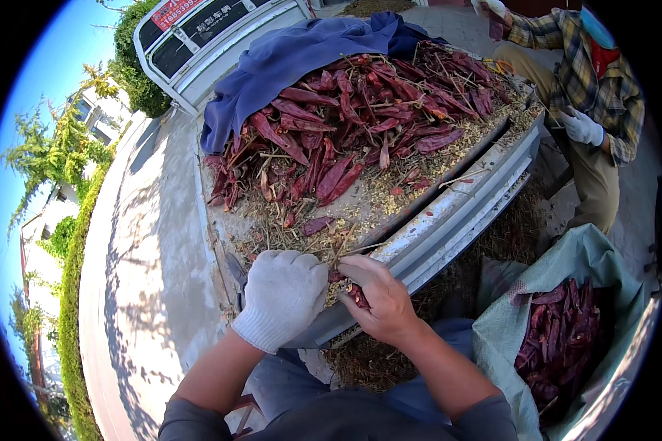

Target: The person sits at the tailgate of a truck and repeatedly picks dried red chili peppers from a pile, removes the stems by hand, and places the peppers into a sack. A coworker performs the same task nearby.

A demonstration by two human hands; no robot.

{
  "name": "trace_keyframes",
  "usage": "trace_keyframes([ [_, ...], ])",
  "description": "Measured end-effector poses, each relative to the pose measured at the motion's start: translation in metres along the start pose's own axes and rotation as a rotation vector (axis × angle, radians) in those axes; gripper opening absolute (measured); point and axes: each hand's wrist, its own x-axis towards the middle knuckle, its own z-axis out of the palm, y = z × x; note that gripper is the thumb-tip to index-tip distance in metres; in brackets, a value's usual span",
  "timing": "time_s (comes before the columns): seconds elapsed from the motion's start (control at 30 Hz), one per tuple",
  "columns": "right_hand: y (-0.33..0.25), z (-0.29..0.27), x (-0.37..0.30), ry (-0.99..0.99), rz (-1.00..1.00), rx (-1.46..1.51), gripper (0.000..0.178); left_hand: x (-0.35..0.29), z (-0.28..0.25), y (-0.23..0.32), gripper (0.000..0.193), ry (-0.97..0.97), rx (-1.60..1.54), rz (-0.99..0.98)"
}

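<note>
My left hand, in a white knitted glove, is closed at the edge of the truck bed; its fingertips are hidden, and I cannot make out what it grips. Beside it, my bare right hand pinches a dried red chili pepper between thumb and fingers. Pale seeds show about the pepper where the two hands meet. Just beyond the hands, a loose chili pepper lies among stems and yellowish seeds. Farther back rises a large pile of dried chili peppers, partly covered by a blue cloth.
The metal tailgate runs diagonally from my hands to the far right. A pale green woven sack at my right holds dark red chili peppers. Another person in a plaid shirt and white gloves sits beyond the tailgate. The truck cab stands behind.
</note>
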Motion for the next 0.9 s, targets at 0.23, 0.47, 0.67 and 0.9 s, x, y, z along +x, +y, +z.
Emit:
trace_keyframes([
  [0.23, 0.012, -0.003, -0.012, -0.280, 0.050, -0.081, 0.030, -0.007, -0.004, 0.002, 0.018, -0.048, -0.139, 0.163],
  [0.47, 0.006, -0.015, -0.006, -0.471, 0.130, 0.091, 0.027, -0.012, 0.001, -0.013, 0.011, -0.125, -0.407, 0.265],
  [0.67, 0.008, -0.023, -0.003, -0.561, 0.201, 0.409, 0.024, -0.029, 0.017, -0.015, 0.022, -0.352, -1.175, 0.059],
  [0.9, 0.009, -0.031, -0.009, -0.382, 0.642, 1.079, 0.019, -0.062, 0.037, -0.003, 0.029, -0.342, -1.865, -0.328],
])
